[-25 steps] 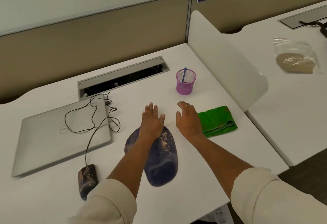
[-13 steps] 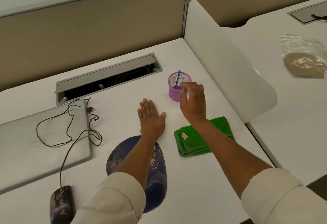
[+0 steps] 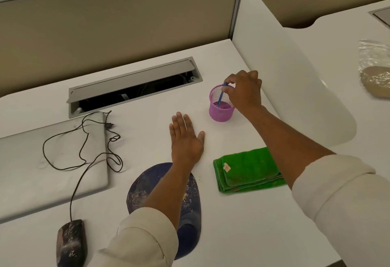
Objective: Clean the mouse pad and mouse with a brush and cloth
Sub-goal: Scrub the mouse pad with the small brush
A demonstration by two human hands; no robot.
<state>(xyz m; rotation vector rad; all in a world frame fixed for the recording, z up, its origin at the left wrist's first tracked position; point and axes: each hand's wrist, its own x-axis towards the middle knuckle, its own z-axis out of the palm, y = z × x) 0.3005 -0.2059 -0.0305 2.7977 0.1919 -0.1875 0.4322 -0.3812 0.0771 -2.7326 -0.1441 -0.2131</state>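
Note:
A dark blue mouse pad (image 3: 145, 184) speckled with crumbs lies near the desk's front edge, partly under my left forearm. A dirty black wired mouse (image 3: 71, 242) sits at the front left. The folded green cloth (image 3: 247, 169) lies right of the pad. A blue brush (image 3: 221, 96) stands in a pink mesh cup (image 3: 220, 109). My right hand (image 3: 244, 91) pinches the brush's top end over the cup. My left hand (image 3: 185, 140) rests flat on the desk beyond the pad, fingers straight.
A closed grey laptop (image 3: 42, 167) lies at the left with the mouse cable (image 3: 84, 140) looped over it. An open cable tray (image 3: 135, 87) is set in the desk behind. A white divider (image 3: 295, 76) bounds the right side; a plastic bag (image 3: 375, 70) lies on the neighbouring desk.
My right hand moved from beside the cloth up to the pink cup and took hold of the brush's top. My left hand slid forward off the pad onto the desk.

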